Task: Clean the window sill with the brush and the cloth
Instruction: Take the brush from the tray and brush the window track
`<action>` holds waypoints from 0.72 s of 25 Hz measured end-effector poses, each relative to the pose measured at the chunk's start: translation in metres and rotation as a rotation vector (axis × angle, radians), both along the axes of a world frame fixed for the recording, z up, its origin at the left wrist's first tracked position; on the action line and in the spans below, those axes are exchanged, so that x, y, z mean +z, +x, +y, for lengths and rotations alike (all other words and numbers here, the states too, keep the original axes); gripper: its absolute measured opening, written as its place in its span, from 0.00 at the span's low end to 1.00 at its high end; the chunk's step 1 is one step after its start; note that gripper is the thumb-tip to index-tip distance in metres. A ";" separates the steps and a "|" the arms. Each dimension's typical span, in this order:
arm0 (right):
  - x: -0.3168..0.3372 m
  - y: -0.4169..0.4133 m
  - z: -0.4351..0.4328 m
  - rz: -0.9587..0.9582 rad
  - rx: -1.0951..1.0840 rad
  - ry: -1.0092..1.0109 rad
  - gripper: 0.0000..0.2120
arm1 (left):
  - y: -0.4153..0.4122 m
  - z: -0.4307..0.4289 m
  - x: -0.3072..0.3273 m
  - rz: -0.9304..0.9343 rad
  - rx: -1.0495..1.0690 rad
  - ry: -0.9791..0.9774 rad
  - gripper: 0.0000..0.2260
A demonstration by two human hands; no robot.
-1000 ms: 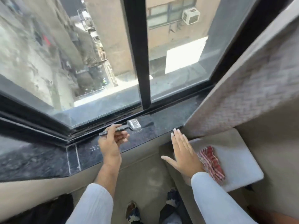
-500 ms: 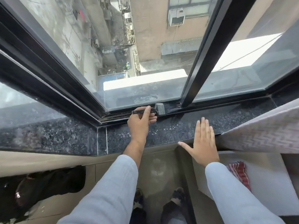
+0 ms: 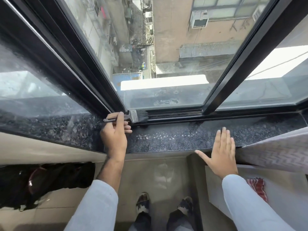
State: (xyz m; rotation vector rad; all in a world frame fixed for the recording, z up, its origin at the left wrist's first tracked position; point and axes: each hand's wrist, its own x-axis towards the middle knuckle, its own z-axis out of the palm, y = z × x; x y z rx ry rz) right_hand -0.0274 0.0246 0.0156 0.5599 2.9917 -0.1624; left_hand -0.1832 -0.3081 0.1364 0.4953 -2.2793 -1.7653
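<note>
granite sill [image 3: 166, 140], brush [image 3: 133, 116] in left hand [image 3: 115, 137], right hand [image 3: 222, 154] flat

Person seen from above: pale grey-white long sleeves [image 3: 93, 205], left one pushed up the forearm; dark trousers [image 3: 143, 220]; black-and-white patterned slippers [image 3: 142, 204].

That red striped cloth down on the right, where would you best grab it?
Pinch the red striped cloth at its exposed right edge, coming from above. It lies loosely bunched on the white surface, and the right sleeve covers its left part; the right hand lies flat nearby.
</note>
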 end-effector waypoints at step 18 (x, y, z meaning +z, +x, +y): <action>0.007 0.002 0.004 -0.032 0.010 0.024 0.59 | 0.024 0.118 0.003 0.434 -0.901 -0.917 0.05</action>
